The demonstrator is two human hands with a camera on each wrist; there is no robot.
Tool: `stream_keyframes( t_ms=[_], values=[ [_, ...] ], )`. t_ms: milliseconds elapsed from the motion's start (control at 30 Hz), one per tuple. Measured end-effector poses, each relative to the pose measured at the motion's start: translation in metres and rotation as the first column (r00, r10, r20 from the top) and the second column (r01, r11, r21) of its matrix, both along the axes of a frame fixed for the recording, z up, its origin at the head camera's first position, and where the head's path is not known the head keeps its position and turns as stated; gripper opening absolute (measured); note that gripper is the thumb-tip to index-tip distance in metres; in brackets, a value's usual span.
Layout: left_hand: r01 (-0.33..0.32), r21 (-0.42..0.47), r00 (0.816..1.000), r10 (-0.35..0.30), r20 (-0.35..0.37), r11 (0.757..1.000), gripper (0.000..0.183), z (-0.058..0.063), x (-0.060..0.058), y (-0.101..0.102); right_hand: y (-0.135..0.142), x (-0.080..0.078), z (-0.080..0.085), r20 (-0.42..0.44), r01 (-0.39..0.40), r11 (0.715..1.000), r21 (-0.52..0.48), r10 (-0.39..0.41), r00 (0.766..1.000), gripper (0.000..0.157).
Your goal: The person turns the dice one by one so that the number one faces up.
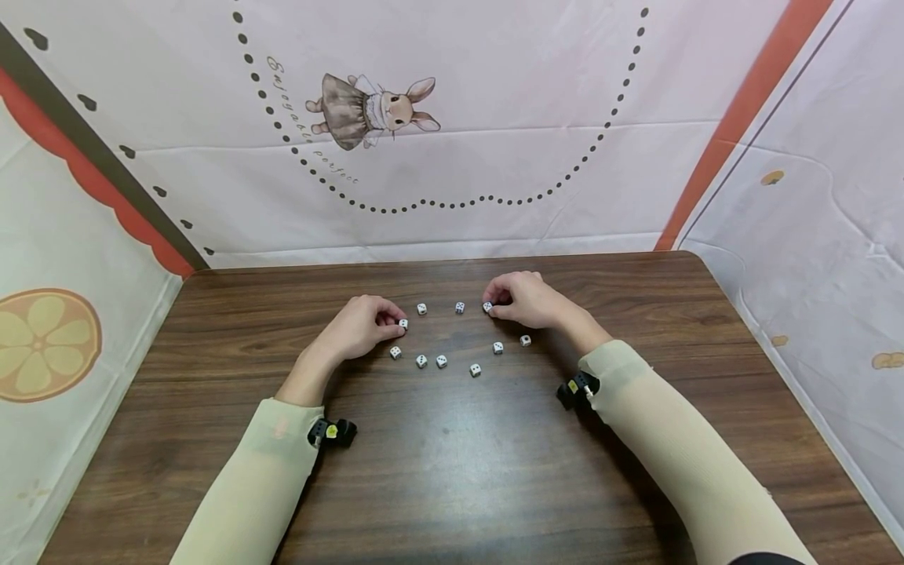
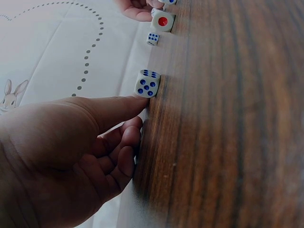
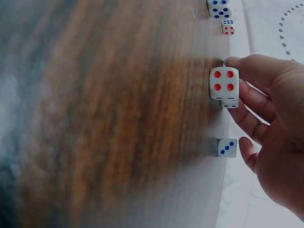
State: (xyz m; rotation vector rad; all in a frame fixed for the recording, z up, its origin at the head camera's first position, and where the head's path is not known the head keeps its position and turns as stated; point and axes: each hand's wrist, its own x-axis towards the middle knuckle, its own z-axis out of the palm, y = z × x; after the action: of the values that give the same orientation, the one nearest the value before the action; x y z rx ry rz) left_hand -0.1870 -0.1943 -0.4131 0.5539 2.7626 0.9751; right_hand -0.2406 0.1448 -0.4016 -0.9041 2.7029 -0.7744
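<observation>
So there's a brown wood-grain table with a bunch of little white dice on it, and both hands are busy near the far edge. The left hand has a die pinched between thumb and fingertips, over on the left of the group. The right hand is doing the same with another die on the far right side. Can't really tell if either one is off the wood or just sitting on it.

Between the hands, along the far side, are two loose ones: a left far die close to the left hand's catch, and a right far die nearer the right hand's. Six more make a loose curve on the near side, from the leftmost near die just below the left hand to the rightmost near die right by the right hand.

Pale sleeves on both arms, black gadget at each wrist, and a pale printed cloth with a rabbit in a dress behind it all.
</observation>
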Motion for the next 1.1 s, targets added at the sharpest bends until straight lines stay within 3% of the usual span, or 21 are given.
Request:
stream_keyframes(
  t_ms=[1100],
  values=[
    [-0.002,-0.003,1.0,0.002,0.005,1.0,0.012,-0.0016,-0.0009,-0.0007,0.0008,-0.0006,-0.0021,-0.032,0.01,1.0,0.028,-0.009,0.999,0.011]
  ],
)
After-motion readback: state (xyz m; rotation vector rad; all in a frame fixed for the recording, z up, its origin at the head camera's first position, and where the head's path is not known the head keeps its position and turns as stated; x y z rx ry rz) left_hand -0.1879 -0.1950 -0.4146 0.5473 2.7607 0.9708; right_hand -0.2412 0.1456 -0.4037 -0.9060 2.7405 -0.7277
